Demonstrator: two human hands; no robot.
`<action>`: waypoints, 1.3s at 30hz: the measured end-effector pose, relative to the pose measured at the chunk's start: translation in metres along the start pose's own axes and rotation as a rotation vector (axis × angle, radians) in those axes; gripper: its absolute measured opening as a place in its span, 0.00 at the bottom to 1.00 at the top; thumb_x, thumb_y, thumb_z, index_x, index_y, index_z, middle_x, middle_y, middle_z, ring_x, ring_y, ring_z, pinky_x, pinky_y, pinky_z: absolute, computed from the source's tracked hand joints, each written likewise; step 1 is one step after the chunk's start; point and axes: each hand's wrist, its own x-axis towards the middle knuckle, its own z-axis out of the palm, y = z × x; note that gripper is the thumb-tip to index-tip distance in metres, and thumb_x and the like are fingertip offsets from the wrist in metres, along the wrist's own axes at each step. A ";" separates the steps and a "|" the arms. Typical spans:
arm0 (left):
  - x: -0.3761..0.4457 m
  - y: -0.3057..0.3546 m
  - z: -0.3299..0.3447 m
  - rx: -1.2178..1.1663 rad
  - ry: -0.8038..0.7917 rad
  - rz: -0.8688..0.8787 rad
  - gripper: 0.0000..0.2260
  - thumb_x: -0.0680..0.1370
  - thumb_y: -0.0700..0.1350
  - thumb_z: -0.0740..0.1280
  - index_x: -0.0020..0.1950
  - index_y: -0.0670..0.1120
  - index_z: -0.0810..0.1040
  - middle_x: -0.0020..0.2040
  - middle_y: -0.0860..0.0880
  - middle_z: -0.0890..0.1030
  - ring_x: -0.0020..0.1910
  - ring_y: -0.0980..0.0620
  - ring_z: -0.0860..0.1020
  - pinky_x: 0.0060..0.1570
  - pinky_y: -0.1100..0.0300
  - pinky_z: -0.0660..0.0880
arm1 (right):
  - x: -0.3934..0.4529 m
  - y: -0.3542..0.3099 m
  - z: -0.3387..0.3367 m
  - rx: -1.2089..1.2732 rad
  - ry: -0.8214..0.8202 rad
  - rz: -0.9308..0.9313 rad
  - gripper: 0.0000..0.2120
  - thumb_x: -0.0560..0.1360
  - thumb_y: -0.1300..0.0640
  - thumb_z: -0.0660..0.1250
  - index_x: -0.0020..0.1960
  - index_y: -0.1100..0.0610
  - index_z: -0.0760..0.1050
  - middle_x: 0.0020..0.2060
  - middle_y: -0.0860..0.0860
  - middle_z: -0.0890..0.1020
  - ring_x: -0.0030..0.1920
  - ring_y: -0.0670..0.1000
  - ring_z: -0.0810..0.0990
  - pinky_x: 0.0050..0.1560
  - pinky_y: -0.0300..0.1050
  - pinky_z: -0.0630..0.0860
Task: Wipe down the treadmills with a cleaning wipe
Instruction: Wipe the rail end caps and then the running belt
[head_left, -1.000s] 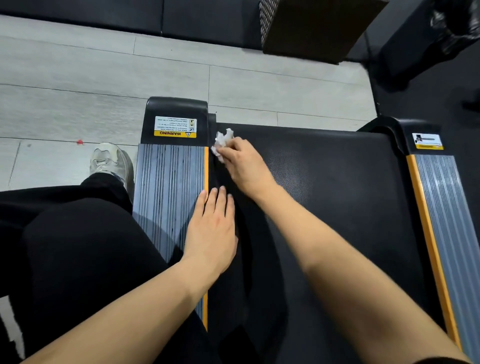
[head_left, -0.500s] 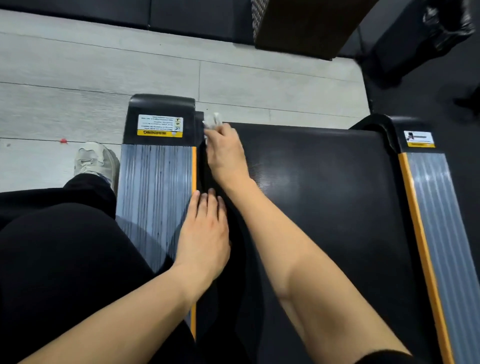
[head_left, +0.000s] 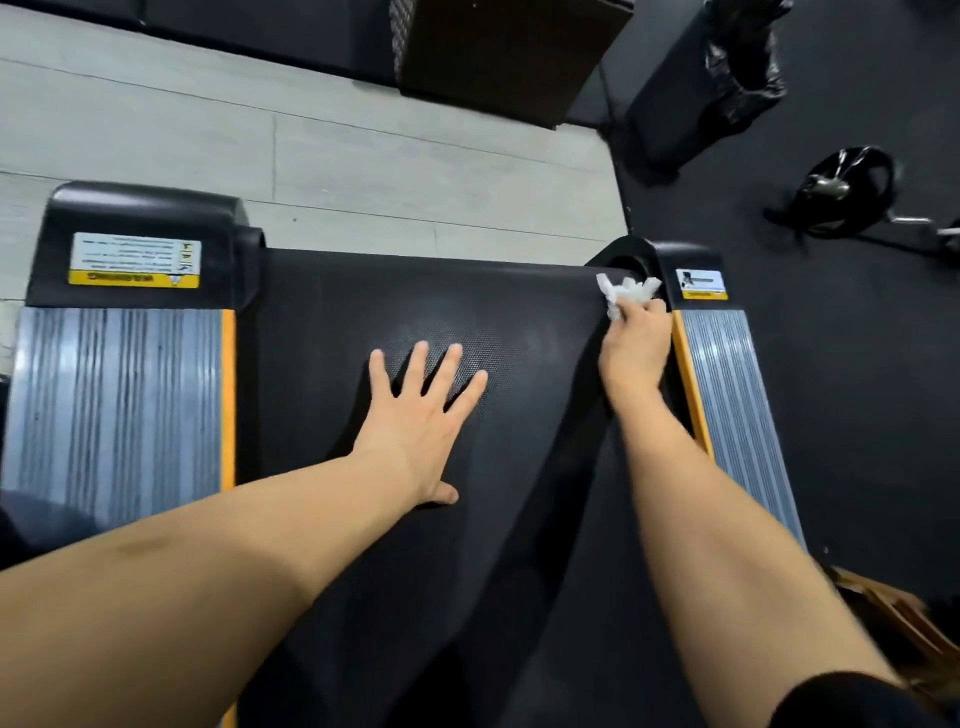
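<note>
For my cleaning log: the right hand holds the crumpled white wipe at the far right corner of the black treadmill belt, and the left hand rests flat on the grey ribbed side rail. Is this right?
Not quite. The head view shows the left hand flat on the black treadmill belt, not the grey ribbed side rail. The right hand does hold the crumpled white wipe there.

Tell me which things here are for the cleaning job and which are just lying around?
For the job:
- white wipe, held by the right hand
- treadmill belt, with the left hand flat on it
- grey side rails

Just lying about:
- bin with black bag
- weight plate on the dark floor
- brown box
</note>
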 end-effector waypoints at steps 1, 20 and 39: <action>0.004 0.001 0.002 -0.006 -0.024 -0.015 0.59 0.71 0.77 0.63 0.80 0.50 0.26 0.79 0.40 0.27 0.79 0.32 0.34 0.71 0.23 0.44 | -0.005 -0.014 0.001 0.026 0.016 0.017 0.14 0.75 0.62 0.61 0.56 0.60 0.82 0.48 0.64 0.78 0.47 0.65 0.76 0.49 0.55 0.75; 0.015 0.004 0.001 0.007 -0.198 -0.070 0.59 0.70 0.78 0.61 0.73 0.54 0.17 0.74 0.45 0.18 0.77 0.36 0.26 0.73 0.26 0.38 | -0.019 -0.030 0.000 0.126 0.081 -0.149 0.13 0.70 0.69 0.66 0.51 0.60 0.84 0.43 0.63 0.79 0.40 0.63 0.77 0.42 0.53 0.74; 0.015 0.006 -0.004 0.064 -0.239 -0.079 0.58 0.69 0.80 0.58 0.74 0.54 0.18 0.75 0.45 0.20 0.78 0.36 0.28 0.74 0.27 0.40 | -0.130 -0.066 -0.012 0.252 -0.090 -0.457 0.17 0.75 0.67 0.66 0.62 0.56 0.81 0.48 0.57 0.79 0.44 0.58 0.74 0.51 0.54 0.76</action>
